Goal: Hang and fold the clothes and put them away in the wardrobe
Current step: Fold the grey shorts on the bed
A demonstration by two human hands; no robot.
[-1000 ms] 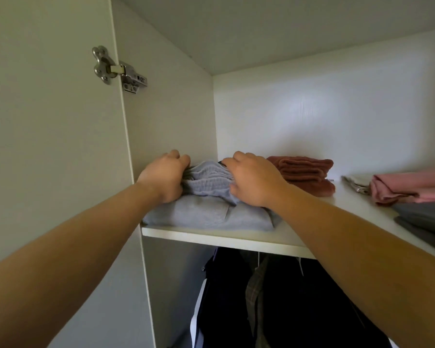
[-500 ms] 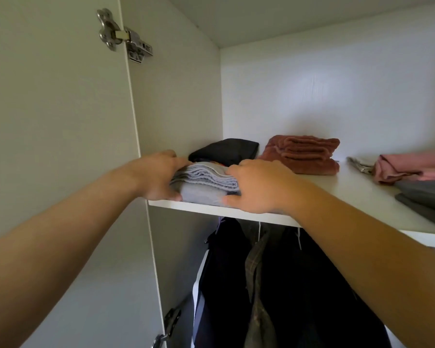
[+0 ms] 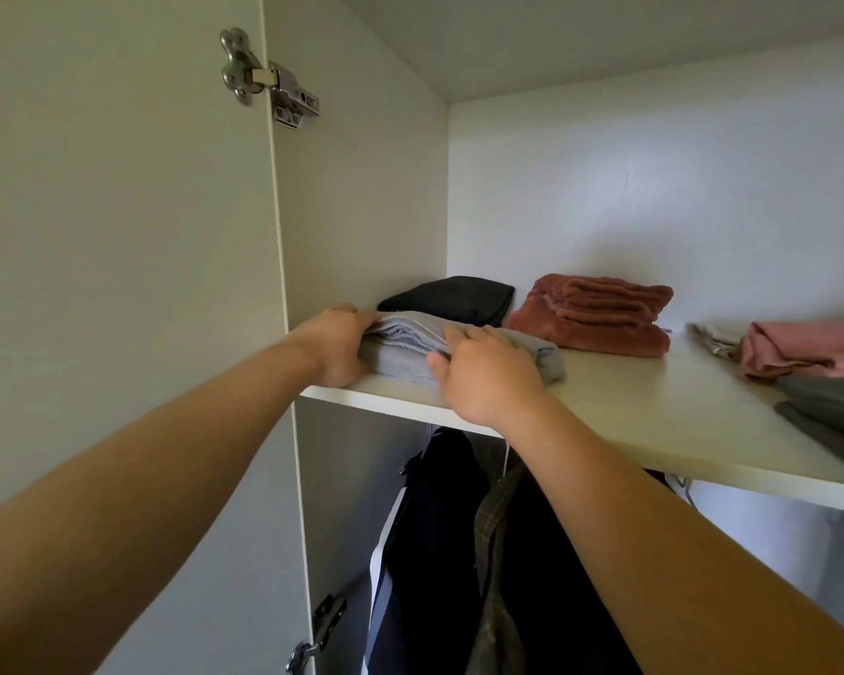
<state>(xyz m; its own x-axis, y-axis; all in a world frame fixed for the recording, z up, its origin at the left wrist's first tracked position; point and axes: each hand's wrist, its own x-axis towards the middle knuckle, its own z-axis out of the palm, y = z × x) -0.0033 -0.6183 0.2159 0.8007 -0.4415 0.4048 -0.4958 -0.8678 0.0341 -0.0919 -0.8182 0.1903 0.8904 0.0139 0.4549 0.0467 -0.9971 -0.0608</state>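
A folded grey garment (image 3: pixel 405 345) lies on the white wardrobe shelf (image 3: pixel 644 421), near its front left corner. My left hand (image 3: pixel 337 345) grips the garment's left end, with the fingers over its stacked folds. On the right side my right hand (image 3: pixel 483 377) holds it, fingers on top and thumb against the front face. Part of the garment sticks out to the right of that hand.
Behind the grey garment lies a folded black garment (image 3: pixel 454 297), with a rust-red towel (image 3: pixel 600 311) beside it. Pink clothes (image 3: pixel 800 348) and dark grey clothes (image 3: pixel 834 411) sit at the right. Dark clothes (image 3: pixel 459 552) hang below the shelf. The open door (image 3: pixel 118 236) stands at my left.
Both hands stay on the grey garment and have slid it a little deeper onto the shelf. My view has dropped, so the black garment behind now shows.
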